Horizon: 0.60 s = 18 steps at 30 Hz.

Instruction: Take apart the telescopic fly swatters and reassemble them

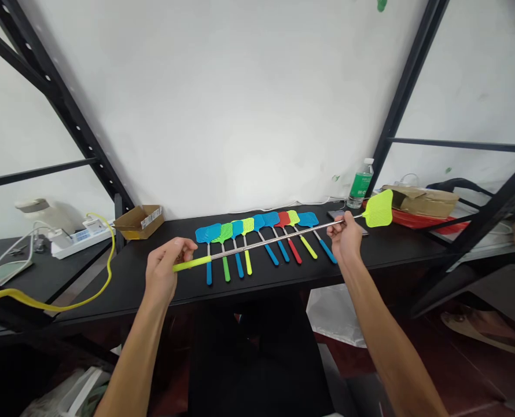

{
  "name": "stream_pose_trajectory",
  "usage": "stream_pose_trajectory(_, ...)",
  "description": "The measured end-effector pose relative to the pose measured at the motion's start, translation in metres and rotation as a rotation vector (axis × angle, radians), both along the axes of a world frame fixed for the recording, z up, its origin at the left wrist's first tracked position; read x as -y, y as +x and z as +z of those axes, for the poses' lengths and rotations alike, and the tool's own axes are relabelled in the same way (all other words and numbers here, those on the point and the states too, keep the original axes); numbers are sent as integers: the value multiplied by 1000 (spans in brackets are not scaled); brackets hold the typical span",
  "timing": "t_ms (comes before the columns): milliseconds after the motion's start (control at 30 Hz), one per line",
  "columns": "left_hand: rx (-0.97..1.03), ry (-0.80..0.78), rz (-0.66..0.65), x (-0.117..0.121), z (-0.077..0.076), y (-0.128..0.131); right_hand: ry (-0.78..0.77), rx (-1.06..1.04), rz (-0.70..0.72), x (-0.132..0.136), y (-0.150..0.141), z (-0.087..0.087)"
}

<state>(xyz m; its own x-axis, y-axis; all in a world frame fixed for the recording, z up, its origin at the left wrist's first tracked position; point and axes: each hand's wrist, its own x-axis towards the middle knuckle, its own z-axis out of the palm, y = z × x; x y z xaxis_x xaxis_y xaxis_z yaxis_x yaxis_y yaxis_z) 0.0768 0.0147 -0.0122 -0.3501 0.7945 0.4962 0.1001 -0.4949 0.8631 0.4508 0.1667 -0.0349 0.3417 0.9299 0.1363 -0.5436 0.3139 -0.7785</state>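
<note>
A yellow-green fly swatter [378, 209] with a long extended metal shaft is held crosswise above the black table, its head to the right. My left hand [165, 263] is closed at the end of its yellow handle, fingers curled. Near the swatter's head, my right hand [345, 234] pinches the metal shaft. Behind and below the shaft, several shorter fly swatters lie in a row, heads toward the wall: a blue one [209, 272] at the left end, a green one [227, 269], a red one [294, 252], and a blue one [327, 250] at the right end among them.
On the black table [131, 278], an open cardboard box [139, 222] stands left and a green-labelled bottle [360, 184] stands back right. A yellow cable [110, 260] loops by a white power strip [81, 240]. Black metal uprights [407, 87] flank the table; a black seat [257, 359] is below.
</note>
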Motion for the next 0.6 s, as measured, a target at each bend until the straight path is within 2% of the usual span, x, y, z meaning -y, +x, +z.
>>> stream_pose_trajectory(100, -77, -38, -1, 2, -1, -1, 14, 3, 25, 3, -4, 1)
stream_pose_trajectory(267, -279, -194, -34, 10, -2, -20, 6, 2, 77, 7, -4, 4)
stream_pose_trajectory(600, -321, -268, -74, 13, 5, -8, 55, -43, 46, 9, -9, 6)
